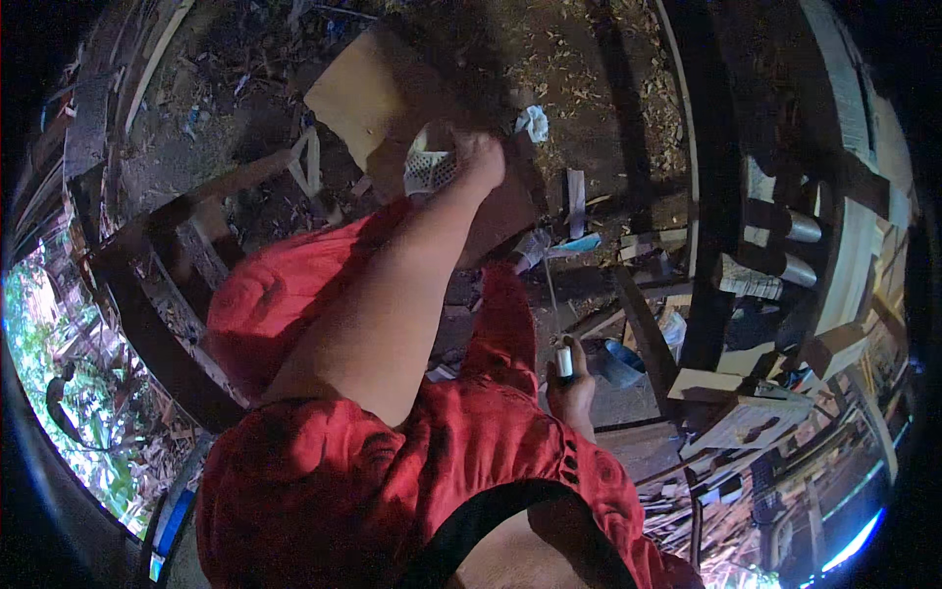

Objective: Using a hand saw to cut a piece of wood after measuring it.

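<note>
My left hand point(479, 162), at the end of a bare forearm, is stretched out ahead over a flat brown board point(343, 98). Its fingers curl inward beside a pale perforated shoe point(428, 172); whatever they might hold is hidden. Lower and to the right, my right hand point(572, 393) is closed round a white handle point(564, 361). A thin, straight shaft or line seems to run up from it, too faint to name. My legs in red cloth point(304, 285) are bent on either side, and the right foot lies near a light-blue object point(576, 245).
Dirt ground with wood chips point(559, 59) spreads ahead. A crumpled white scrap point(533, 123) lies past my left hand. On the right are a dark bowl-like container point(621, 363), wood blocks point(751, 278) and long timber pieces. A wooden frame point(186, 245) stands on the left.
</note>
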Demonstrator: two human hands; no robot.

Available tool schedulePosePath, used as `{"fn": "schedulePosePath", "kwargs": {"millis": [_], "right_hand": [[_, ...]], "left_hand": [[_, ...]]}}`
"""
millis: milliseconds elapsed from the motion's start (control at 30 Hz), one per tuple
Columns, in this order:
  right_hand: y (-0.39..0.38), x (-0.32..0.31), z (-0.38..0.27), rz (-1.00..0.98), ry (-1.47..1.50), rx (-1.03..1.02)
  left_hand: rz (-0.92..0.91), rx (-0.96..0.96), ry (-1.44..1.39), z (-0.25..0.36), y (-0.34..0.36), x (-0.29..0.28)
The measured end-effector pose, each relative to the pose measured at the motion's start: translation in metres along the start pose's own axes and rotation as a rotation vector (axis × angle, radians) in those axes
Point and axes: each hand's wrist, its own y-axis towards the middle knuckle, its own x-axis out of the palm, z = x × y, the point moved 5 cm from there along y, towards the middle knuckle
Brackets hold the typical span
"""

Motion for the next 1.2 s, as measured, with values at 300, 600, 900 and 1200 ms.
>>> {"fn": "schedulePosePath", "kwargs": {"millis": [300, 600, 900, 1200], "right_hand": [[0.17, 0.068, -0.059, -0.229, -0.308, 0.042], [0.015, 0.017, 0.017, -0.105, -0.083, 0.176], [0.079, 0.024, -0.019, -0.09, -0.151, -0.013], [0.131, 0.049, -0.027, -0.06, -0.065, -0.113]], "left_hand": [[-0.082, -0.029, 0.144, 0.0, 0.003, -0.005], [-0.069, 0.057, 0.122, 0.0, 0.005, 0.02], [-0.063, 0.03, -0.008, 0.004, -0.008, -0.022], [0.021, 0.036, 0.077, -0.002, 0.001, 0.009]]}}
